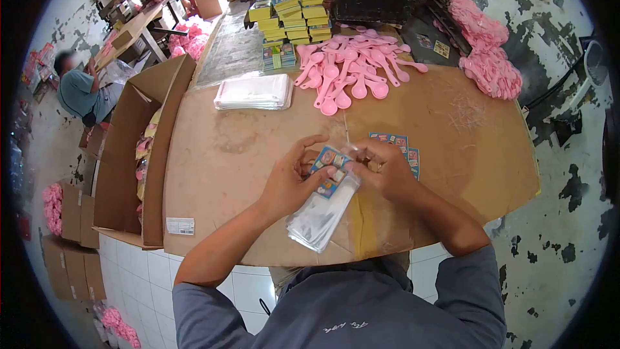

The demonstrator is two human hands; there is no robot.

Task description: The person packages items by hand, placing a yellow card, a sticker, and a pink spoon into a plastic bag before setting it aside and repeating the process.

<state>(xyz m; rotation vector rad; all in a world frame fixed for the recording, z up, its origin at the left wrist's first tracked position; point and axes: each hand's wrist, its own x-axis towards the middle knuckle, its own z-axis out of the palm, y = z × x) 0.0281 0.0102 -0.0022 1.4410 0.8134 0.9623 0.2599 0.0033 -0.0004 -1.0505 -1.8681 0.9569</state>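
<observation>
Near the front of the cardboard-covered table, my left hand (298,173) is closed with its thumb on a small blue printed card (330,181). My right hand (382,167) pinches at the top of a clear plastic bag beside that card; its fingertips are partly hidden. A stack of clear plastic bags (318,221) lies just under both hands. More blue printed cards (414,161) rest on the table behind my right hand, partly covered by it. Farther back lies a heap of pink plastic spoons (349,68).
A second stack of plastic bags (253,92) sits at the back left. Piles of yellow-edged cards (294,16) stand behind the spoons. An open cardboard box (171,110) borders the table's left side. Pink bundles (489,68) lie back right. A seated person (84,90) works far left.
</observation>
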